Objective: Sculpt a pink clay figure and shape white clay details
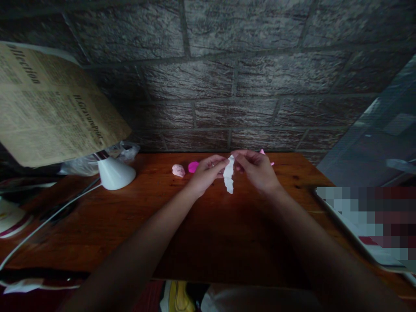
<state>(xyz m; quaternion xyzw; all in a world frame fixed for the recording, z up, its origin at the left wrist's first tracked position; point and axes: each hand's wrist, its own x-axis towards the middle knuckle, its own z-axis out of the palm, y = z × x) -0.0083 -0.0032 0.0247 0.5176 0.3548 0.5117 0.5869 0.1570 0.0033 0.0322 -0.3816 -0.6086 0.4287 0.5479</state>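
Note:
A soft white strip [229, 177] with ragged edges hangs down over the wooden table; whether it is clay or paper I cannot tell. My left hand [207, 171] pinches its upper part from the left, thumb and fingers together. From the right, my right hand [258, 169] pinches the top end of the same strip. A pale pink lump [178, 170] lies left of my left hand. Between that lump and the hand is a bright pink rounded piece [193, 167], partly hidden by my fingers. Another pink piece [262, 152] shows just behind my right hand.
On the left stands a lamp with a white base [117, 173] and a newsprint shade [61, 104]; its white cable crosses the wooden table [136, 229]. Crumpled clear plastic [128, 151] lies behind the base. A brick-patterned wall [211, 82] rises at the back. A cup-like object [13, 219] stands far left.

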